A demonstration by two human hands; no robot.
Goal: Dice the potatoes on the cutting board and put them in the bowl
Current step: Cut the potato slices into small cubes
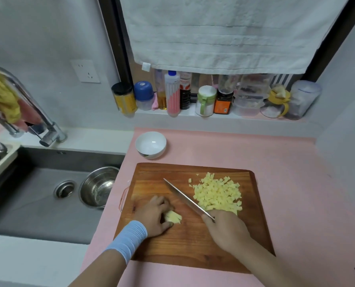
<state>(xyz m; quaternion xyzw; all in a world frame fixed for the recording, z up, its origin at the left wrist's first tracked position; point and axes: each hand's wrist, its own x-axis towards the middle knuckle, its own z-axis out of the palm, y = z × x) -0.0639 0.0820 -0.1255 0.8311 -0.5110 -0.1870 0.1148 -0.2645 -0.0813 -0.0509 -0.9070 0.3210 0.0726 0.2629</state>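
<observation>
Left hand (154,214) around pale yellow potato chunk (174,217), diced heap (218,193) beyond knife (184,197)

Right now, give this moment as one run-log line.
left hand: holds pale yellow potato chunk | right hand: grips steel knife | yellow potato cubes: piled on brown wooden cutting board | white round bowl: empty

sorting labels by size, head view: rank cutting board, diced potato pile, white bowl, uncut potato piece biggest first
1. cutting board
2. diced potato pile
3. white bowl, farther back, so unsure
4. uncut potato piece, partly under the left hand
</observation>
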